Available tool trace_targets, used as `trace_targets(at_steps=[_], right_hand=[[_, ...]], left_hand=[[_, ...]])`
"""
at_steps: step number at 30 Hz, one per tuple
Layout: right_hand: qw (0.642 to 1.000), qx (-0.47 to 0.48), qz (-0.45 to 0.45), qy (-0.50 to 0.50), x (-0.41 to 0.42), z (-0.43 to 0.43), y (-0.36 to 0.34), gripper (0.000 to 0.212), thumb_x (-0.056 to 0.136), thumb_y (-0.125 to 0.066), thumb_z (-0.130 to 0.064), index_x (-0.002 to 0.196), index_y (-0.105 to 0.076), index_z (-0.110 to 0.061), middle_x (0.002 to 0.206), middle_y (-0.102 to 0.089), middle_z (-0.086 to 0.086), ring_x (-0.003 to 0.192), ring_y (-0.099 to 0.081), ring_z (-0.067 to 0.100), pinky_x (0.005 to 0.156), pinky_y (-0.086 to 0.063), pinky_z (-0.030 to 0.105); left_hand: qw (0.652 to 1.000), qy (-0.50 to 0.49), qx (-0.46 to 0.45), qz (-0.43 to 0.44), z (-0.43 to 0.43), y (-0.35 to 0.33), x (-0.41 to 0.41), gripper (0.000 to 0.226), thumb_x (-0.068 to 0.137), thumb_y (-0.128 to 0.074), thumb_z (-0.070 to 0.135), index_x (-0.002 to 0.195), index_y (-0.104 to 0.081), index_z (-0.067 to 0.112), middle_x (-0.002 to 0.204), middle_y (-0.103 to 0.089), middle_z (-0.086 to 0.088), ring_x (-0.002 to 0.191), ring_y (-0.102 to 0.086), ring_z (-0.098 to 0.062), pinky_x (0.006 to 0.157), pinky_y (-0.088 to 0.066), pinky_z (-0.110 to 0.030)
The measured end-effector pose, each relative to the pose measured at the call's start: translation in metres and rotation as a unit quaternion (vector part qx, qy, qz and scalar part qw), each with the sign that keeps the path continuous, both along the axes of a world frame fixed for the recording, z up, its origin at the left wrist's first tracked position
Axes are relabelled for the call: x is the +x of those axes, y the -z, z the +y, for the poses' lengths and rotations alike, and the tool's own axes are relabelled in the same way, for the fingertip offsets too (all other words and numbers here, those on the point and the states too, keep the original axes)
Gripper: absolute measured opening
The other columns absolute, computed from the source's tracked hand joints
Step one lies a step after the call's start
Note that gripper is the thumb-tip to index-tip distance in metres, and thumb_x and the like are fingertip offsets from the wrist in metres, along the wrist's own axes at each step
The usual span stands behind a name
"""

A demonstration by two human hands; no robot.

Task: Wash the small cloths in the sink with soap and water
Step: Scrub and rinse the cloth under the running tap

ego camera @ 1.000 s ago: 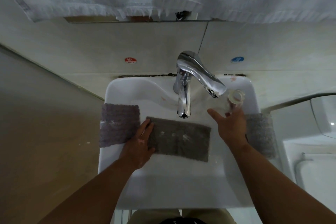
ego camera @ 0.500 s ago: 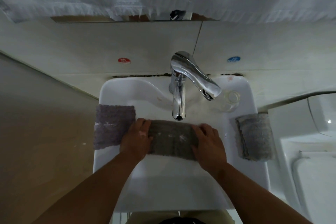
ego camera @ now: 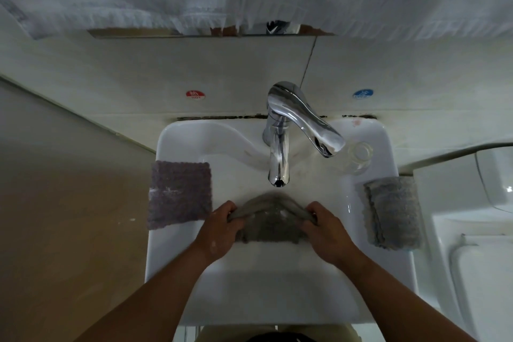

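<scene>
Both hands, left (ego camera: 219, 228) & right (ego camera: 324, 230), pinch the grey cloth (ego camera: 268, 226) bunched in the sink (ego camera: 249, 294) basin just below the tap (ego camera: 279, 158), w/ a purple cloth (ego camera: 179, 193) on the rim at 9 o'clock & a folded grey cloth (ego camera: 392, 212) at 3 o'clock (small clear glass (ego camera: 358, 157) at 1 o'clock).

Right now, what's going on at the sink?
A person is washing a grey cloth in the white sink. The left hand and right hand each grip one end, bunching it up below the faucet; no water can be seen running. A purple cloth lies over the sink's left rim, a folded grey cloth on the right rim. A small clear cup sits near the faucet handle.
</scene>
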State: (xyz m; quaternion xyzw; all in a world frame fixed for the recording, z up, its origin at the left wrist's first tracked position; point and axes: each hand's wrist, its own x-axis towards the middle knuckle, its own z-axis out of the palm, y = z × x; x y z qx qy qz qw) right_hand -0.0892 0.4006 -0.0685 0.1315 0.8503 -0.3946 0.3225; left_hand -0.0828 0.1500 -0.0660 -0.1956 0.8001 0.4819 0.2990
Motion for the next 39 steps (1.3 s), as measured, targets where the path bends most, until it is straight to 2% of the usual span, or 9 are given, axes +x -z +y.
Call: trace_targets(at_steps=[5, 10, 14, 20, 26, 31, 34, 36, 39], right_hand=[[0.951, -0.204, -0.049, 0.225, 0.003, -0.020, -0.014, 0.016, 0.092, -0.065, -0.012, 0.103, -0.073, -0.021, 0.093, -0.076, 0.003, 0.086, -0.071, 0.020, 0.064, -0.056, 0.030], [0.909, -0.242, -0.078, 0.331, 0.006, -0.054, -0.024, 0.023, 0.094, -0.066, -0.036, 0.091, -0.077, -0.015, 0.092, -0.076, 0.009, 0.090, -0.072, 0.030, 0.081, -0.060, 0.047], [0.940, -0.202, 0.031, 0.273, 0.017, -0.079, -0.036, 0.024, 0.095, -0.064, -0.044, 0.084, -0.071, -0.023, 0.081, -0.074, 0.002, 0.081, -0.072, 0.025, 0.075, -0.061, 0.051], [0.950, -0.144, 0.176, 0.216, 0.014, -0.077, -0.040, 0.015, 0.097, -0.060, -0.043, 0.086, -0.060, -0.033, 0.080, -0.067, -0.005, 0.078, -0.067, 0.014, 0.071, -0.056, 0.038], [0.913, -0.229, 0.102, 0.323, -0.003, -0.077, -0.051, 0.021, 0.103, -0.051, -0.034, 0.098, -0.072, -0.030, 0.094, -0.074, -0.001, 0.091, -0.072, 0.019, 0.086, -0.058, 0.052], [0.938, -0.166, 0.189, 0.239, 0.005, -0.084, -0.058, 0.008, 0.097, -0.062, -0.032, 0.093, -0.069, -0.032, 0.092, -0.071, -0.008, 0.089, -0.067, 0.006, 0.081, -0.054, 0.026], [0.956, -0.103, 0.235, 0.144, 0.010, -0.082, -0.053, 0.003, 0.095, -0.062, -0.036, 0.095, -0.063, -0.034, 0.097, -0.062, -0.011, 0.091, -0.060, 0.001, 0.078, -0.046, 0.013], [0.960, -0.087, 0.213, 0.160, 0.005, -0.077, -0.047, 0.003, 0.096, -0.061, -0.035, 0.095, -0.062, -0.033, 0.091, -0.065, -0.011, 0.085, -0.062, 0.002, 0.077, -0.050, 0.021], [0.948, -0.124, 0.108, 0.271, -0.005, -0.077, -0.050, 0.018, 0.099, -0.055, -0.039, 0.087, -0.065, -0.029, 0.080, -0.072, -0.009, 0.076, -0.068, 0.005, 0.074, -0.055, 0.033]], left_hand=[[0.965, -0.171, 0.191, -0.051, 0.024, -0.008, 0.011, 0.016, 0.092, -0.063, 0.021, 0.098, -0.071, 0.009, 0.093, -0.073, -0.009, 0.088, -0.065, -0.022, 0.082, -0.054, -0.040], [0.968, -0.199, 0.155, -0.009, 0.057, -0.015, 0.019, 0.034, 0.105, -0.046, 0.042, 0.087, -0.069, 0.024, 0.093, -0.073, -0.002, 0.090, -0.068, -0.022, 0.087, -0.055, -0.044], [0.968, -0.227, 0.110, 0.013, 0.074, -0.025, 0.013, 0.029, 0.105, -0.043, 0.046, 0.091, -0.064, 0.030, 0.093, -0.072, -0.001, 0.088, -0.071, -0.022, 0.078, -0.061, -0.048], [0.965, -0.214, 0.112, 0.104, 0.086, -0.050, 0.007, 0.020, 0.104, -0.046, 0.038, 0.098, -0.063, 0.030, 0.087, -0.073, 0.000, 0.079, -0.072, -0.017, 0.064, -0.061, -0.041], [0.965, -0.188, 0.114, 0.145, 0.085, -0.055, 0.004, 0.013, 0.101, -0.050, 0.043, 0.108, -0.059, 0.038, 0.093, -0.072, 0.003, 0.082, -0.072, -0.011, 0.064, -0.061, -0.032], [0.965, -0.207, 0.096, 0.131, 0.087, -0.058, 0.003, 0.015, 0.106, -0.044, 0.036, 0.103, -0.058, 0.032, 0.085, -0.070, 0.008, 0.071, -0.069, -0.009, 0.057, -0.054, -0.021], [0.961, -0.229, 0.088, 0.128, 0.083, -0.053, 0.006, 0.016, 0.105, -0.044, 0.035, 0.098, -0.058, 0.031, 0.085, -0.068, 0.005, 0.078, -0.068, -0.017, 0.067, -0.058, -0.039], [0.966, -0.207, 0.081, 0.133, 0.086, -0.055, 0.012, 0.017, 0.104, -0.044, 0.040, 0.097, -0.057, 0.034, 0.083, -0.067, 0.003, 0.074, -0.066, -0.020, 0.063, -0.055, -0.046], [0.972, -0.152, 0.093, 0.156, 0.094, -0.065, 0.015, 0.014, 0.106, -0.044, 0.035, 0.099, -0.056, 0.034, 0.084, -0.067, 0.005, 0.074, -0.067, -0.015, 0.061, -0.056, -0.037]])
